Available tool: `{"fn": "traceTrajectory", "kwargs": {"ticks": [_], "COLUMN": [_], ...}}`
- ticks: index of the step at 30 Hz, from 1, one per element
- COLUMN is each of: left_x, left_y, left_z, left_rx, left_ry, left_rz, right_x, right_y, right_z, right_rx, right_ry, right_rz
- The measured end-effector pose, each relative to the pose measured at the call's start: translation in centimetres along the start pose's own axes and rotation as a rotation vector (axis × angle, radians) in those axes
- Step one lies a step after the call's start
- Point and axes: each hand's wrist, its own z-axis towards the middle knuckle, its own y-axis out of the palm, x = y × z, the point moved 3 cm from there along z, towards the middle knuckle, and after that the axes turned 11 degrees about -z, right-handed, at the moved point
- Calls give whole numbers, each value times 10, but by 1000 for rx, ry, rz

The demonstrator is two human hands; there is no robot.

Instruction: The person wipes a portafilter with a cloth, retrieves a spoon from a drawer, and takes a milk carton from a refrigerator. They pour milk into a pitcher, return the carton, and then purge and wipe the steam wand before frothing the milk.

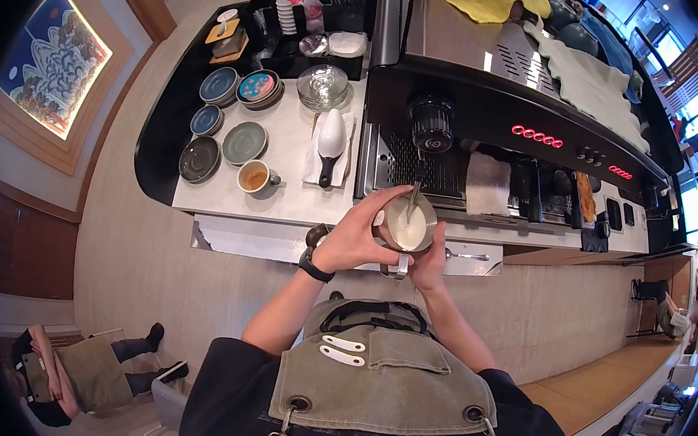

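Observation:
A steel milk pitcher (427,239) with white milk inside is held between my two hands below the espresso machine (489,106). My left hand (353,239) curls round its left side, fingers reaching over toward the far rim. Against the right side presses my right hand (429,267), its fingers partly hidden by the pitcher. The pitcher's handle (398,265) points toward me. From above, a steam wand (418,174) dips into the milk. To the left on the counter, a cup (254,178) holds brown coffee.
Stacked saucers (218,85) and a grey saucer (245,143) stand on the left counter, near a white-topped scoop-like tool (331,139) on a napkin. A cloth (488,185) lies on the drip tray. A seated person (91,370) is at lower left.

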Motion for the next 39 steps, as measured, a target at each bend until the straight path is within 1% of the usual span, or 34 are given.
{"fn": "traceTrajectory", "kwargs": {"ticks": [6, 8, 12, 15, 27, 30, 39], "left_x": [-1, 0, -2, -2, -2, -2, -3], "left_y": [0, -1, 0, 0, 0, 0, 1], "left_z": [-1, 0, -1, -1, -2, -2, -3], "left_rx": [0, -11, -4, -3, 0, 3, 3], "left_ry": [-17, -6, 2, 6, 1, -7, 2], "left_rz": [-13, 28, -6, 7, 9, 18, 10], "right_x": [0, 0, 3, 2, 0, 3, 1], "right_y": [1, 0, -2, -3, 3, 0, 2], "right_z": [0, -1, 0, 0, -1, 0, -1], "right_rx": [-7, -1, 12, -13, 8, 14, -6], "right_ry": [-19, -7, 12, -39, -39, -26, -20], "right_rz": [3, -6, 13, -48, 7, -33, 3]}}
